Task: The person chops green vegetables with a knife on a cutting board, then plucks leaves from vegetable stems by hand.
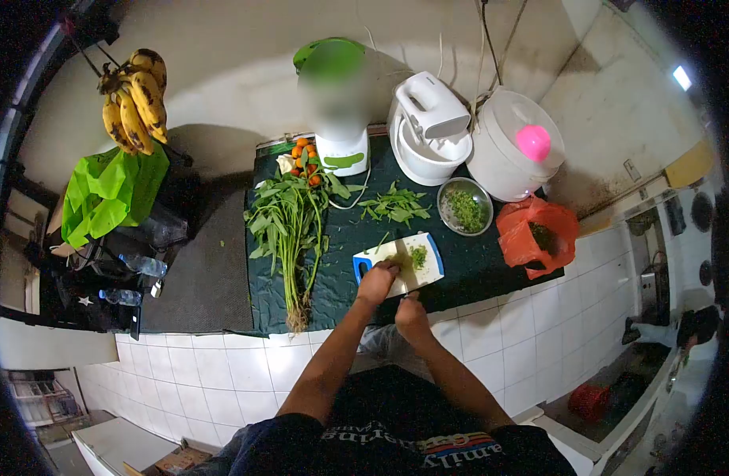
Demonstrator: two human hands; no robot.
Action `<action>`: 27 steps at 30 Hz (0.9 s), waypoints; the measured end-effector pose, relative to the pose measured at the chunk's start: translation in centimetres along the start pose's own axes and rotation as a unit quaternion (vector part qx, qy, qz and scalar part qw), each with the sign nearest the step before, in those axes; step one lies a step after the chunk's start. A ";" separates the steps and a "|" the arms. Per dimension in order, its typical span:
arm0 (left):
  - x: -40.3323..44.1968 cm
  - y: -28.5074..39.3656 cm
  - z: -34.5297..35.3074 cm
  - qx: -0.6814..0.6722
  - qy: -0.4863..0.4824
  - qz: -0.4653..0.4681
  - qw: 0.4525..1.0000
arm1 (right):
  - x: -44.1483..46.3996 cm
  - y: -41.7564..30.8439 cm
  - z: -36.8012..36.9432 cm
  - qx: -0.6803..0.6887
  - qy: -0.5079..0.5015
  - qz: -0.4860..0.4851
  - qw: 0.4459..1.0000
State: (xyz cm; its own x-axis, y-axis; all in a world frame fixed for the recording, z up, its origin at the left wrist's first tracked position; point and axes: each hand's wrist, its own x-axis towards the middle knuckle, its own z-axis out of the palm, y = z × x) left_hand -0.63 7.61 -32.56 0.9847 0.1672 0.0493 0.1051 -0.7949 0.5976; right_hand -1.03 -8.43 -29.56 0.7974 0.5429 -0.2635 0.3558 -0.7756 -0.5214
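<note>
While one knife (405, 296) is grasped by the right hand (413, 316), one board (430, 271) of chopped greens (418, 255) is touched by the left hand (378, 282), grip unclear; on green cloth (340, 242), two bottles (143, 265) at nine o'clock, floor tiles (211, 366) at six.

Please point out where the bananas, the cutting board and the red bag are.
Bananas (149, 100): head view, peel at the bunch's right.
Cutting board (428, 273): head view, bare white surface, lower right.
Red bag (512, 230): head view, its left side.
</note>
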 end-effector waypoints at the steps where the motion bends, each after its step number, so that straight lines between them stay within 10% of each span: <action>1: 0.0 -0.2 0.1 0.006 0.000 -0.015 1.000 | 0.1 -0.2 -0.1 0.033 0.016 0.017 0.999; 11: -0.4 1.5 -1.7 0.029 0.007 -0.012 0.999 | 2.9 -1.3 -1.1 0.051 0.026 0.070 0.996; 16: -0.2 0.6 -0.7 0.029 -0.010 -0.011 0.999 | 1.7 1.7 1.7 -0.079 -0.006 -0.111 0.991; 27: -0.2 0.2 -0.7 -0.103 0.066 -0.030 0.992 | 1.1 -0.5 0.5 0.002 -0.020 0.052 0.998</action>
State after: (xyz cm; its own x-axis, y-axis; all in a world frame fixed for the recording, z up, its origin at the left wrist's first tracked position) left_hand -0.95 7.82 -31.88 0.9495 0.2958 0.1042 0.1188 -0.6469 0.7533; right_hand -0.58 -7.35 -29.99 0.8094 0.4728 -0.3482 0.2712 -0.8270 -0.4924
